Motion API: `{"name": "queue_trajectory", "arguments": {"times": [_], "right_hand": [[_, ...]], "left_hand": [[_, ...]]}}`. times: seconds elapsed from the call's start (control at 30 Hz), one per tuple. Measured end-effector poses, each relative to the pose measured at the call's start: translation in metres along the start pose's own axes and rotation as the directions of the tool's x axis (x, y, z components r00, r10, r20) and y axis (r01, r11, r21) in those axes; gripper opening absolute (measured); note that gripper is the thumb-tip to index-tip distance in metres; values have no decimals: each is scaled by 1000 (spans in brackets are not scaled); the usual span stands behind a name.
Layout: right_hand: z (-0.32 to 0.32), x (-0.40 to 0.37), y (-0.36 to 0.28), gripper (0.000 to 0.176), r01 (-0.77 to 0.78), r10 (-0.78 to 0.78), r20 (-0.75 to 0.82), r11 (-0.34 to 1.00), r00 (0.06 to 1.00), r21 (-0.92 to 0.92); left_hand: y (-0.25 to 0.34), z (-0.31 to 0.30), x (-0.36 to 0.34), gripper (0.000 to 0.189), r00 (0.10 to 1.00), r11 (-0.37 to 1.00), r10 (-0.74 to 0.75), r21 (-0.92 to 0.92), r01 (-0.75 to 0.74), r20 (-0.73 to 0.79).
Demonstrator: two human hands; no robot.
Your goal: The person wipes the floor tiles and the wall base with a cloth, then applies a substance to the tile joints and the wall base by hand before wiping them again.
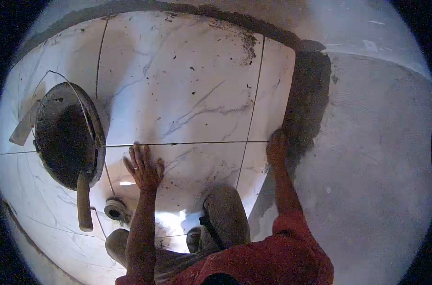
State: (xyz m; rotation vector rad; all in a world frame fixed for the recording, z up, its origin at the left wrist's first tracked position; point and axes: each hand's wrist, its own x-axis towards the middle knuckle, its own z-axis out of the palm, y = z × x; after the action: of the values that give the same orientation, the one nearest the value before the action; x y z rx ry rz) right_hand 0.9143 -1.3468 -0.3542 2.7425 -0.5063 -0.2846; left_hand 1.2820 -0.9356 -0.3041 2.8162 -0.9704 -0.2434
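Observation:
My left hand (145,168) lies flat on a white marbled tile (187,166), its fingers spread and their tips close to the dark joint line. At the right edge of the tiling, my right hand (277,146) rests against the border of a narrow tile piece (273,90), beside a strip of dark mortar (308,95). The right fingers are partly hidden in shadow, so how far apart they are is unclear. Neither hand shows a tool in it.
A dark bucket (47,114) with a wire handle stands on the tiles at left, a wooden tool handle (84,204) leaning out. A round roll-like object (115,209) sits near my left knee. Crumbs dot the tiles (178,61). Grey concrete floor (368,180) lies at right.

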Motion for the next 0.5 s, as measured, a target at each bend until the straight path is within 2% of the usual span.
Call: {"name": "queue_trajectory", "arguments": {"times": [0.03, 0.07, 0.1, 0.13, 0.17, 0.2, 0.23, 0.3, 0.33, 0.37, 0.4, 0.43, 0.5], "right_hand": [[-42, 12, -22, 45, 89, -19, 456, 987, 890, -134], [-94, 29, -47, 44, 227, 37, 810, 952, 585, -208], [-66, -17, -47, 41, 72, 42, 604, 984, 796, -163], [-34, -57, -45, 38, -65, 86, 345, 995, 935, -72], [-61, -47, -53, 38, -88, 79, 735, 996, 674, -26], [-91, -29, -61, 38, -128, 33, 961, 992, 273, 2], [-84, -43, -55, 38, -122, 36, 958, 992, 285, -1], [-58, -61, -41, 40, -12, -96, 934, 994, 344, 107], [-76, -41, -41, 39, -181, 94, 793, 983, 602, 21], [-107, 10, -43, 38, -401, 298, 529, 912, 795, 89], [-127, 62, -38, 37, -485, 419, 285, 846, 862, 224], [-137, 119, -27, 36, -459, 454, 89, 836, 886, 302], [-117, 240, 5, 35, -374, 428, -155, 882, 890, 287]], "left_hand": [[0, 1, 1, 60, 999, 1000, 20, 0, -20, -42], [0, 0, -1, 60, 999, 1000, 21, -3, -21, -41], [1, 0, 0, 60, 1000, 1000, 3, 6, -3, -2], [0, 0, 0, 60, 999, 1000, -16, 16, 16, 33], [0, 0, -1, 60, 999, 1000, -19, 12, 19, 30], [0, 0, -1, 60, 1000, 1000, -18, -5, 18, 19], [0, 1, 0, 60, 1000, 1000, -17, -20, 17, 6], [-1, 0, 0, 61, 1000, 999, -26, -20, 25, -15], [0, 0, 1, 61, 1000, 1000, -24, -17, 24, -12], [-1, -1, 3, 61, 999, 999, -32, -5, 31, -21], [-2, -3, 2, 62, 999, 999, -31, -24, 31, 9], [0, -5, 2, 62, 999, 998, -30, -47, 32, 35], [1, -3, 0, 62, 999, 999, -36, -26, 37, 12]]}}
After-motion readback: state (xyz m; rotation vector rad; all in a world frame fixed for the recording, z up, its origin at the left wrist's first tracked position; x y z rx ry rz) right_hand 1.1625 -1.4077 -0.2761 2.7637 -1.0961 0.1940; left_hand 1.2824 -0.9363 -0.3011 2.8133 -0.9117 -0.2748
